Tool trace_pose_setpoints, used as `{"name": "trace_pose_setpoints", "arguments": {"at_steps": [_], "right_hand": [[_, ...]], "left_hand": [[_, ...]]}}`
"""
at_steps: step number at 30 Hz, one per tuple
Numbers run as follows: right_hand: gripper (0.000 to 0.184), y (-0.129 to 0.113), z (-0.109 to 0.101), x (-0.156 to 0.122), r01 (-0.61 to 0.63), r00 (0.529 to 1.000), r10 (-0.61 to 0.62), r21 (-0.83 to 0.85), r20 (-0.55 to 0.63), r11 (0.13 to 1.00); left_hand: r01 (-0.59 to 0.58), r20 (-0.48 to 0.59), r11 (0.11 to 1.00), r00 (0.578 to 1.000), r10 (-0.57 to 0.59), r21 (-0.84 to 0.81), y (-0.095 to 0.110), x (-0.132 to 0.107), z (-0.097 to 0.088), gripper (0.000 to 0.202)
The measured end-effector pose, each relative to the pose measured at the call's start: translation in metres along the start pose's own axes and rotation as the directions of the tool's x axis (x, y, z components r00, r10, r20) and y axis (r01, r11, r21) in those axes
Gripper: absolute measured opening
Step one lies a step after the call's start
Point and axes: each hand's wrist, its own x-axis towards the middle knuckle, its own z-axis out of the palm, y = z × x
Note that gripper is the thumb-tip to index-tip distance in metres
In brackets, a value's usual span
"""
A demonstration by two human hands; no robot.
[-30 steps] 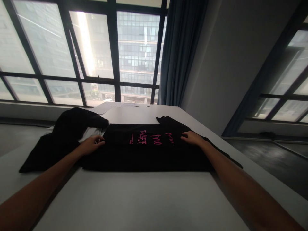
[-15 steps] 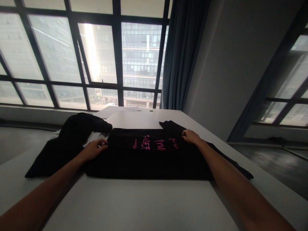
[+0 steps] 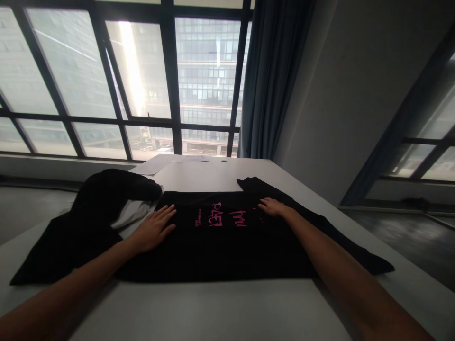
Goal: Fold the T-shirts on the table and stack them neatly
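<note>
A white table (image 3: 213,308) is carrying everything here. Near its left edge a heap of black clothing (image 3: 88,208) is lying crumpled, and a piece of white cloth (image 3: 133,215) is showing from under the right side of the heap. Behind this, at the far edge, some sheets of paper (image 3: 156,165) are lying flat.

The left hand (image 3: 154,229) is resting palm down on the left part of a black T-shirt (image 3: 220,251). Its fingers are stretched out and spread, and they are gripping nothing. The T-shirt is lying flat across the middle of the table, well back from the near edge, with the heap just beside its left end. Pink lettering (image 3: 222,215) is facing up between the 2 hands.

The right hand (image 3: 272,207) is lying flat on the T-shirt, just beside the right end of the lettering. Its fingers are open too and are only pressing on the cloth. The right end of the shirt is reaching toward the right edge of the table. A dark curtain (image 3: 273,80) is hanging beyond the far right corner.
</note>
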Motion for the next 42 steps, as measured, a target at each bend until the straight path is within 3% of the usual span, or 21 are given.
{"name": "trace_pose_setpoints", "arguments": {"at_steps": [2,5,10,12,15,20,25,27,30,33,36,38,40,42], "right_hand": [[0.052,0.003,-0.003,0.012,-0.004,0.995,0.003,0.005,0.098,1.000],[0.050,0.011,-0.011,0.037,0.024,0.997,-0.026,0.028,0.072,0.999],[0.047,0.024,-0.011,0.088,-0.013,0.997,0.015,0.026,-0.073,1.000],[0.045,0.027,-0.007,0.107,-0.051,0.996,0.054,0.039,-0.069,0.998],[0.041,0.032,-0.003,0.129,-0.130,0.991,0.131,0.048,-0.023,0.990],[0.045,0.038,0.005,0.160,-0.127,0.987,0.127,0.001,-0.099,0.992],[0.078,0.028,0.008,0.175,-0.106,0.994,0.105,-0.004,-0.028,0.994],[0.074,0.021,0.001,0.171,-0.123,0.992,0.124,-0.019,0.032,0.992],[0.047,0.016,-0.020,0.152,-0.154,0.988,0.156,-0.077,0.022,0.985],[0.039,0.021,-0.050,0.121,-0.185,0.962,0.158,-0.105,-0.224,0.977],[0.049,0.038,-0.080,0.076,-0.156,0.881,0.112,-0.060,-0.460,0.986],[0.051,0.052,-0.094,0.039,-0.102,0.841,0.073,-0.024,-0.536,0.994],[0.051,0.065,-0.097,-0.003,-0.040,0.861,0.033,-0.003,-0.508,0.999],[0.057,0.072,-0.089,-0.047,0.009,0.934,-0.001,0.020,-0.357,1.000]], "left_hand": [[-0.020,0.131,0.999,0.991,0.023,-0.026,-0.005,0.006,0.008,0.061],[0.004,0.210,0.995,0.978,0.016,-0.096,-0.017,0.028,0.004,0.056],[0.048,0.135,0.993,0.990,-0.033,-0.106,-0.028,0.100,-0.011,0.056],[0.047,0.087,0.998,0.995,-0.043,-0.052,-0.033,0.127,-0.005,0.056],[0.094,0.121,0.995,0.988,-0.098,0.032,-0.050,0.154,0.010,0.055],[0.138,0.157,0.987,0.976,-0.149,0.082,-0.078,0.176,0.019,0.044],[0.118,0.188,0.992,0.974,-0.125,0.051,-0.081,0.181,0.011,0.033],[0.111,0.146,0.992,0.982,-0.119,0.062,-0.077,0.178,0.007,0.030],[0.121,0.053,0.991,0.991,-0.124,0.058,-0.069,0.170,0.000,0.029],[0.125,-0.023,0.992,0.992,-0.125,0.019,-0.058,0.159,-0.014,0.032],[0.114,-0.131,0.993,0.985,-0.110,0.022,-0.045,0.144,-0.035,0.035],[0.089,-0.214,0.995,0.974,-0.077,0.048,-0.035,0.127,-0.049,0.037],[0.031,-0.256,0.996,0.967,-0.010,0.078,-0.026,0.104,-0.060,0.037],[-0.034,-0.231,0.994,0.971,0.057,0.102,-0.020,0.077,-0.062,0.033]]}}
